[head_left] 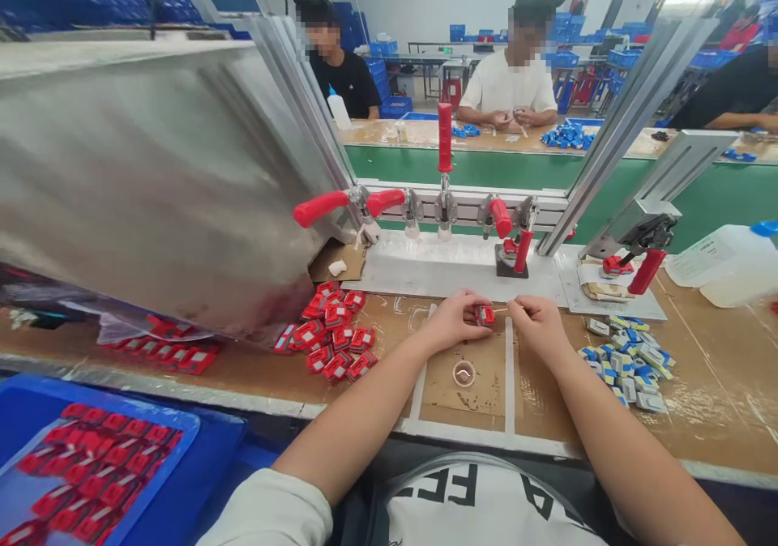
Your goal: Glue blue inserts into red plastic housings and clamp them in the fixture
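Observation:
My left hand (460, 319) is closed around a small red plastic housing (485, 315) above the middle of the bench. Pinched in my right hand (535, 327) is a thin pale stick (500, 310), whose tip points at the housing. I cannot tell whether the tip touches it. Below my hands, a small round cup (463, 373) stands on a cardboard sheet (438, 396) between strips of white tape. A heap of red housings (334, 331) lies to the left. Blue, white and yellow small parts (629, 360) are piled on the right.
Toggle clamps with red handles (445, 137) line a metal frame behind my hands. Another clamp (647, 270) stands at right, near plastic bottles (723, 262). A large metal box (146, 181) fills the left. A blue tray (188, 432) holds red parts. Co-workers sit opposite.

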The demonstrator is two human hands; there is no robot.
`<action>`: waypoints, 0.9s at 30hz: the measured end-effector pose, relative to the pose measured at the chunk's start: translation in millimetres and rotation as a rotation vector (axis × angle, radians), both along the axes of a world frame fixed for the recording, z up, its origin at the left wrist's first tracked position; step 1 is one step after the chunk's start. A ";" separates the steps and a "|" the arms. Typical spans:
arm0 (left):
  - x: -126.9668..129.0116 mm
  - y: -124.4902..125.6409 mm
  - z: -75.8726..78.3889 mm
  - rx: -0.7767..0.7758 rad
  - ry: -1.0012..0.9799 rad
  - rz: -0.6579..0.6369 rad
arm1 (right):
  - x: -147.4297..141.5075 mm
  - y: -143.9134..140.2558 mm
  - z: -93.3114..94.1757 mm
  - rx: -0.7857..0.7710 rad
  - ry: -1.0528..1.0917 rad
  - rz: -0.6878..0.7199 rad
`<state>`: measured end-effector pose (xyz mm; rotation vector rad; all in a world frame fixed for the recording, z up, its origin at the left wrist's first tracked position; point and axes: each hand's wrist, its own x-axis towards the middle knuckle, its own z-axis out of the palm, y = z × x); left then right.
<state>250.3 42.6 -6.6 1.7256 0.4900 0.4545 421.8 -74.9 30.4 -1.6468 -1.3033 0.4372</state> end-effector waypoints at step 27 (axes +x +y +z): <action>-1.4 -1.7 4.5 0.038 -0.037 0.015 | -16.9 -9.5 10.8 -0.028 -0.146 0.344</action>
